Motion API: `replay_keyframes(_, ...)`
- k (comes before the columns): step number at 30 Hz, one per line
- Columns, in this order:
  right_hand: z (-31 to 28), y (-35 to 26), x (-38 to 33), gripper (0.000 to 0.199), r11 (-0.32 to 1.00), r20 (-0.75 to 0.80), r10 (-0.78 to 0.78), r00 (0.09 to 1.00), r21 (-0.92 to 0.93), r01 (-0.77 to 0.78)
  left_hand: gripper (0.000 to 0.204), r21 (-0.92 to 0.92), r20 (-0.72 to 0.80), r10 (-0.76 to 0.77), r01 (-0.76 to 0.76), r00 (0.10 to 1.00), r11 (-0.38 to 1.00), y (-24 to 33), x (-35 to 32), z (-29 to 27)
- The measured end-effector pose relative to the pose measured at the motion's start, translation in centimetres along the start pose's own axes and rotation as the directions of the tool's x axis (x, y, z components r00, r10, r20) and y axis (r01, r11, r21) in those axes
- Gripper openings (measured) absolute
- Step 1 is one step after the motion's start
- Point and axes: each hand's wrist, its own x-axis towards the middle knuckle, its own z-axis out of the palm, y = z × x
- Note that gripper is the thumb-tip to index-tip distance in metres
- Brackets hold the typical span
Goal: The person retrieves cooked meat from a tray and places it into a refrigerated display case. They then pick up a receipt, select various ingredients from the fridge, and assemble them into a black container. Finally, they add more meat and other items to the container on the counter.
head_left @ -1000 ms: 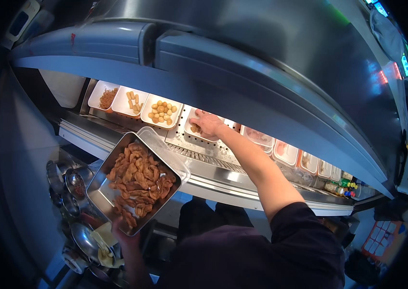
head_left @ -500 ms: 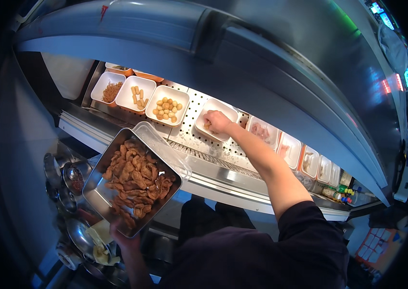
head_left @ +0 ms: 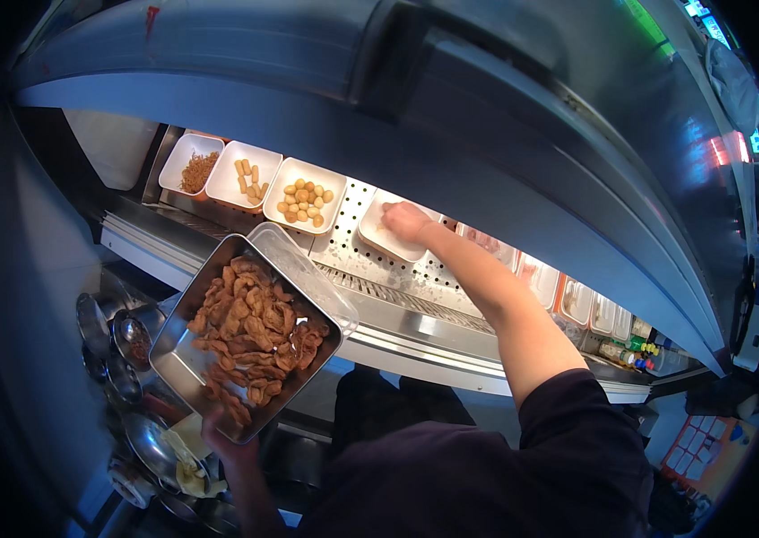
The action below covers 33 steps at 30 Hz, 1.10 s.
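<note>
Your left hand (head_left: 222, 439) grips the near edge of a metal tray (head_left: 184, 359) of fried pieces, held up before the counter. Further right, your right hand (head_left: 406, 220) rests in a white dish (head_left: 379, 240) under the warmer hood (head_left: 451, 117); its fingers' grip can't be made out.

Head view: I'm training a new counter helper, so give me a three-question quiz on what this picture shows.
1. True or false: the metal tray of fried pieces is held from below by the left hand.
2. The right hand rests in: A) the tray of round balls, B) a white tray right of it, C) a metal bowl.
3. How many white trays with food lie left of the right hand?

Key: 1 true; 2 B; 3 three.
</note>
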Motion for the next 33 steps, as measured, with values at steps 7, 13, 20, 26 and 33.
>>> replay_keyframes(7,-3.9,0.2,-2.7,0.049,0.815,-0.001,0.123,0.992,0.57,-0.1,0.052,-0.051,-0.197,0.023,-0.033,0.98,0.998,-0.1,-1.3,3.5)
replay_keyframes(13,-6.6,-2.1,-4.3,0.044,0.894,-0.066,0.359,0.931,0.311,-0.323,0.048,-0.014,-0.051,0.07,-0.07,0.996,0.997,-0.1,-1.4,4.2)
replay_keyframes(20,-5.8,-7.2,-2.9,0.035,0.653,-0.069,0.691,0.719,0.486,-0.581,0.062,0.021,-0.062,0.073,-0.071,0.995,0.997,-0.4,-1.0,2.6)
replay_keyframes(26,-9.0,-6.0,-4.6,0.017,0.889,-0.084,0.413,0.907,0.255,-0.381,0.061,0.013,-0.131,0.051,-0.049,0.99,0.999,-0.2,-1.7,2.7)
replay_keyframes(33,-10.5,-6.8,-5.4,0.02,0.845,0.024,0.469,0.883,0.28,-0.456,0.069,-0.06,-0.135,0.065,-0.074,0.989,0.995,-0.6,-1.0,-0.1)
